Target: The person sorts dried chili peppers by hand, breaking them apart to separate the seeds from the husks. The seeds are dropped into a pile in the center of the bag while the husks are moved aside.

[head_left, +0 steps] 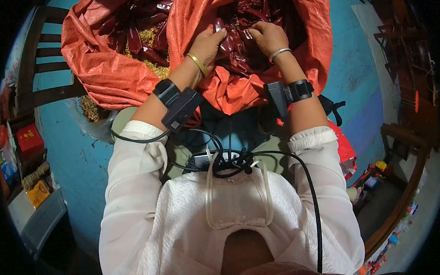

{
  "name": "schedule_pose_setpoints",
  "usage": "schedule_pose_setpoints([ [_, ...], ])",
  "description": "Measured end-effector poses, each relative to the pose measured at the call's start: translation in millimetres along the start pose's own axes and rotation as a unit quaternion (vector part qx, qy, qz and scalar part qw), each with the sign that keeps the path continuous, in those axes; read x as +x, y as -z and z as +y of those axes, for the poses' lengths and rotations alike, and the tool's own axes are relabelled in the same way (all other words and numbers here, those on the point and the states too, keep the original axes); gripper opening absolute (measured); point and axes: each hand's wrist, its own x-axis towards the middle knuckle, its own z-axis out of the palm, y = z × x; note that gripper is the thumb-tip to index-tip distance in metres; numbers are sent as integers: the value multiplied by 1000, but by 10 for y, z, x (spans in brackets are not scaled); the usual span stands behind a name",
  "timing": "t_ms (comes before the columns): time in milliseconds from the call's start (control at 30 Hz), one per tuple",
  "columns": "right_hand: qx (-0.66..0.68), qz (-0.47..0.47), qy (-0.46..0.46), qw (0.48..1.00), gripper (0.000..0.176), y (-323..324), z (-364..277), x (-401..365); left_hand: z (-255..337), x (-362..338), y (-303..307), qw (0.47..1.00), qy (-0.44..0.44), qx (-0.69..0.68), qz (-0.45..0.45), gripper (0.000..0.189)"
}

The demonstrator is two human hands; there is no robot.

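My left hand [208,46], with a gold bracelet at the wrist, is closed on a dark red dried chili pepper [219,27] that stands up past the thumb. My right hand [271,38], wearing a silver bangle, has its thumb and forefinger pinched together over the peppers; what sits between them is too small to make out. Both hands are inside the mouth of the right orange woven sack [318,42], above a heap of glossy dried red chilies [237,64].
To the left, another orange sack [106,78] holds chilies and yellow seeds [151,38]. A dark wooden chair [28,71] stands at far left on the blue floor [75,157]. Black cables [314,207] run from the wrist devices across my lap. A red bag [344,150] lies right.
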Motion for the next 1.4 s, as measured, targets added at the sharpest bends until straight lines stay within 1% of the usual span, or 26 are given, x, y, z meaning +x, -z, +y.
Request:
schedule_pose_setpoints([
  [33,0,0,0,1000,33,-1,-4,-11,39,-16,-3,1000,2,1,-2,15],
  [100,-108,-76,-47,990,31,-23,-25,-46,82,-34,-13,1000,5,3,-4,14],
  [133,-109,-104,-53,987,36,-73,-21,-57,89,-36,-16,1000,10,12,7,14],
  [233,-160,-120,-57,978,38,-108,-70,-82,50,-20,-7,1000,5,28,12,12],
  [267,-144,-117,-64,981,34,-164,-27,-59,41,-5,-2,999,-5,34,8,12],
  [400,-142,-101,-92,980,31,-196,-9,0,29,-3,24,1000,-5,21,0,11],
  [500,-103,-64,-109,987,28,-128,13,47,38,20,27,1000,1,17,5,12],
  [567,110,-61,-74,989,28,-82,6,34,33,9,11,1000,9,-3,16,13],
  [600,110,-62,-73,989,28,-132,11,39,35,15,11,1000,9,-4,17,13],
  [667,306,-83,-2,948,28,-298,-7,29,22,19,3,999,14,-23,20,15],
  [700,355,-98,-16,930,27,-231,-140,-58,11,19,2,999,14,-23,19,15],
  [767,326,-97,4,940,27,-233,-234,-113,-7,25,4,998,-5,-61,-18,19],
  [800,311,-55,42,948,26,-282,-245,-105,-6,37,5,998,-6,-60,-20,19],
  [833,311,-55,42,948,26,-289,-219,-93,-6,40,16,999,-5,-39,-26,21],
  [900,346,-108,-12,932,26,-264,-219,-108,-22,12,39,999,0,-17,-28,23],
  [933,364,-117,-43,923,26,-217,-264,-132,-19,15,36,1000,-5,-9,-25,23],
  [967,364,-117,-44,923,26,-242,-251,-125,-21,17,27,1000,-10,-1,-23,23],
  [1033,279,-70,25,957,26,-271,-216,-102,-32,15,5,1000,-9,-2,-22,22],
  [1067,279,-69,25,958,26,-263,-185,-104,-28,13,1,1000,-11,-2,-19,20],
  [1100,234,-55,16,970,27,-209,-182,-109,-14,12,-8,1000,-13,-2,-20,20],
  [1133,191,-41,9,981,27,-159,-194,-98,1,6,-13,1000,-3,22,-4,18],
  [1167,192,-42,11,981,27,-115,-209,-102,1,-16,-18,999,9,44,13,17],
  [1233,-52,-44,-32,997,28,-43,-208,-126,32,-61,-54,999,10,52,-5,18],
  [1267,-119,-80,-42,989,28,-58,-172,-96,57,-76,-72,998,10,60,-24,19],
  [1367,-130,-70,-34,988,29,-42,-158,-86,228,-199,-151,997,9,71,-40,25],
  [1400,-124,-62,-29,990,29,-48,-152,-67,361,-278,-172,997,-10,39,-68,28],
])
